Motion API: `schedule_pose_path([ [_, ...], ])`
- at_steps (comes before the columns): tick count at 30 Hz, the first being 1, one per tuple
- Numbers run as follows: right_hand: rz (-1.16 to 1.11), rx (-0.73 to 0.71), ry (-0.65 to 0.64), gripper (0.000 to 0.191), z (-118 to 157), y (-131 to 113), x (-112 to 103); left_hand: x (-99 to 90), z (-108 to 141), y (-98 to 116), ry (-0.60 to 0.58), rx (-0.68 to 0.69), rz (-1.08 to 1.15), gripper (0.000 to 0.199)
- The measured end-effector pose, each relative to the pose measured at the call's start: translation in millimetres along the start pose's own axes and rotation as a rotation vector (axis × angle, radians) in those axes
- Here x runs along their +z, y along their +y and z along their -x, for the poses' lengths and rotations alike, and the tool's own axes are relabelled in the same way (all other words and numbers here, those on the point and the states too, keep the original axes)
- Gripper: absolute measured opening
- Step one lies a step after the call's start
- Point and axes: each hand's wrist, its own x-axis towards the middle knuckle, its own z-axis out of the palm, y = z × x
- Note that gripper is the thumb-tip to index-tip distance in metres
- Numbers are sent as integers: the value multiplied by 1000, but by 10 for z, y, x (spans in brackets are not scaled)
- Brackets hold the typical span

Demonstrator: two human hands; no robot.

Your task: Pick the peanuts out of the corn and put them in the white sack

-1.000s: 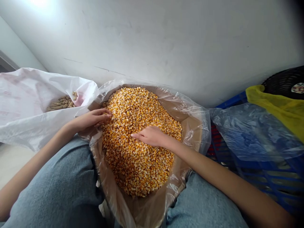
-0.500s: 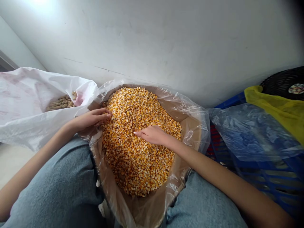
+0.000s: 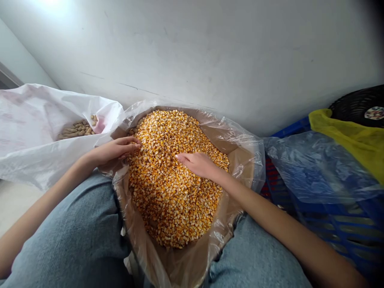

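A mound of yellow corn kernels (image 3: 177,208) fills a brown box or bag lined with a clear plastic bag (image 3: 249,148), standing between my knees. My left hand (image 3: 117,151) rests over the liner's left edge, its fingers loosely stretched onto the kernels, holding nothing visible. Over the middle of the mound is my right hand (image 3: 199,165), thumb pointing left and its tip pressed close to the finger beside it. The other fingers are tucked underneath and hidden; anything in them cannot be made out.
At the left, a white sack (image 3: 39,120) lies open with peanuts (image 3: 76,130) inside. A blue plastic crate (image 3: 339,224) stands at the right, bearing a clear plastic bag (image 3: 318,168), yellow mesh (image 3: 354,140) and a black round woven-looking object (image 3: 357,104). A pale wall (image 3: 192,52) rises behind.
My right hand has moved a little up and to the right across the kernels. My left hand stays in place at the liner's left edge.
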Motion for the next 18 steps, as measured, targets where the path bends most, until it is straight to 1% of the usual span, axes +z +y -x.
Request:
schedule_pose_path([
  [2,16,-7,-49,71,-5,4,9,2,0,5,26,-7,-25,47],
  [4,51,23,-88,76,-11,11,10,5,2,10,62,-16,-52,51],
  [6,55,61,-55,79,-12,21,0,6,3,14,74,-20,-68,51],
  [8,26,60,8,76,-9,35,-14,6,5,15,71,-18,-68,50],
  [9,17,50,16,74,-6,42,-19,5,7,15,69,-16,-63,50],
  [11,29,40,-22,73,-4,54,-23,3,9,15,70,-15,-54,50],
  [13,62,67,-67,77,-6,64,-24,1,11,16,70,-15,-47,49],
  [14,71,86,-63,78,-6,68,-24,1,12,18,63,-15,-44,48],
  [16,56,96,-4,78,-6,73,-22,2,15,24,39,-10,-34,46],
  [18,28,71,35,74,-5,74,-16,8,20,35,14,-7,-29,44],
])
